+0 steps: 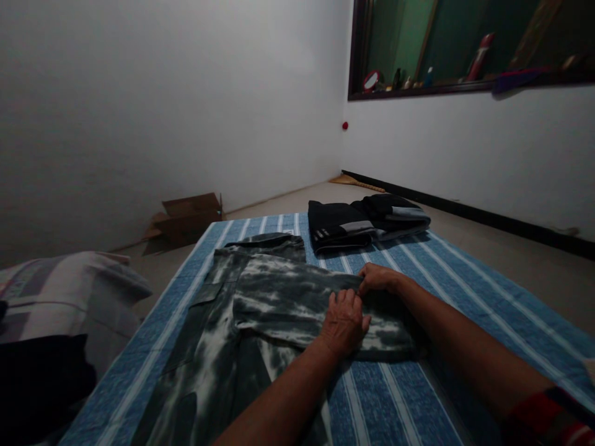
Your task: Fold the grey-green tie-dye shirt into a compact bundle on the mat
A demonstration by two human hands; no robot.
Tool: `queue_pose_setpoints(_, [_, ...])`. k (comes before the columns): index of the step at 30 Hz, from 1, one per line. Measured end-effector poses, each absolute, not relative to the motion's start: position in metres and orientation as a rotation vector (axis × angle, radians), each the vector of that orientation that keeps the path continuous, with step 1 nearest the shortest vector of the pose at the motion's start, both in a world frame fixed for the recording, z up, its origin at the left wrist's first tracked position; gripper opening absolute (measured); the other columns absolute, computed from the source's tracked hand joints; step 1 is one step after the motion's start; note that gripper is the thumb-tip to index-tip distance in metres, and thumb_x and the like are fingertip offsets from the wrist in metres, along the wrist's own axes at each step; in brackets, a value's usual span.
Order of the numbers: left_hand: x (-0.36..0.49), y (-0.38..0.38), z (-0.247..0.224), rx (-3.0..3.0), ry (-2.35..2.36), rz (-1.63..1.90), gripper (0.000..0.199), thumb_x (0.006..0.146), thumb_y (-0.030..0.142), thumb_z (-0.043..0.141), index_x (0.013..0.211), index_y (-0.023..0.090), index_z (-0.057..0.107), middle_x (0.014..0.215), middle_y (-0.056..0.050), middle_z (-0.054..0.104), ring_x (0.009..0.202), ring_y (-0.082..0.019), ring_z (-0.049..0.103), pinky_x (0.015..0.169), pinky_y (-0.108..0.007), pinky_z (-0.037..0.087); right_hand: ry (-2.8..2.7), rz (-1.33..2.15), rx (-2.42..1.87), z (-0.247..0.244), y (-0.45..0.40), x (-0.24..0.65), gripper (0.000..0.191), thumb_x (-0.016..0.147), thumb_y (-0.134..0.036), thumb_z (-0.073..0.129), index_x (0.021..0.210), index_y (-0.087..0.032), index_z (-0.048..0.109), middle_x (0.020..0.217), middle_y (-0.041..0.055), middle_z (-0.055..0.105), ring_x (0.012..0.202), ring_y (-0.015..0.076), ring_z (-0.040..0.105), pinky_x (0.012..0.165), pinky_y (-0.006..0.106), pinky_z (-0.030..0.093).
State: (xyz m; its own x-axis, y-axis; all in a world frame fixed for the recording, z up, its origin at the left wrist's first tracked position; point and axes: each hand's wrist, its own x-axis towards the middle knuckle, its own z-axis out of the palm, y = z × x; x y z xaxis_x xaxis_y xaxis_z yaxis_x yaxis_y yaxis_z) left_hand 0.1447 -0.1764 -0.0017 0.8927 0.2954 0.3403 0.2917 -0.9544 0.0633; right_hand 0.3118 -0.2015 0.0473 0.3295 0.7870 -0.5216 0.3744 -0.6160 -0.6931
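My left hand [343,322] rests on the tie-dye pants [279,291] on the striped sheet [469,279], thumb spread; my right hand [382,277] pinches their edge. I'd say they're part folded: 1 leg lies across, the rest needs folding. The black clothes [337,215] look done.

Free: open strip right of the right forearm [469,353] on the blue striped cloth [469,297], plus a bare patch between the forearms. Narrow strip along the left edge, beside the grey patterned garment [274,291]. Blocked: dark folded clothes [344,226] at the far end; left forearm [288,384] crosses the near side. Left hand [344,322] and right hand [379,279] sit close, almost no gap between fingers.
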Motion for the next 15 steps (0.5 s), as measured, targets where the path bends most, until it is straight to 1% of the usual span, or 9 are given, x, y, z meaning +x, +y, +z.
queue_pose_setpoints(4, [0.1450, -0.1761, -0.0015, 3.045, 0.470, 0.548, 0.030, 0.083, 0.039, 0.064, 0.099, 0.015, 0.057, 0.101, -0.009, 0.058, 0.097, -0.027, 0.053, 0.086, -0.045, 0.045, -1.019, 1.203, -2.163, 0.0504, -0.1993, 0.3105, 0.011, 0.049, -0.006, 0.065, 0.054, -0.016, 0.063, 0.044, -0.0055, 0.056, 0.043, 0.0105, 0.050, 0.044, 0.020, 0.037])
queue_pose_setpoints(10, [0.1447, -0.1763, 0.0000, 3.049, 0.477, 0.534, 0.033, 0.083, 0.040, 0.064, 0.101, 0.014, 0.057, 0.102, -0.010, 0.058, 0.097, -0.027, 0.054, 0.087, -0.044, 0.045, -0.998, 1.208, -2.161, 0.0533, -0.1995, 0.3067, 0.011, 0.051, -0.007, 0.064, 0.057, -0.016, 0.063, 0.046, -0.0048, 0.057, 0.044, 0.0112, 0.050, 0.044, 0.021, 0.038])
queue_pose_setpoints(15, [0.1450, -0.1760, -0.0006, 3.035, 0.483, 0.541, 0.033, 0.082, 0.039, 0.064, 0.104, 0.016, 0.057, 0.101, -0.009, 0.059, 0.097, -0.027, 0.054, 0.087, -0.044, 0.045, -0.973, 1.161, -2.189, 0.0496, -0.1997, 0.3053, 0.012, 0.050, -0.006, 0.063, 0.056, -0.016, 0.061, 0.044, -0.0055, 0.054, 0.043, 0.0104, 0.048, 0.043, 0.021, 0.036])
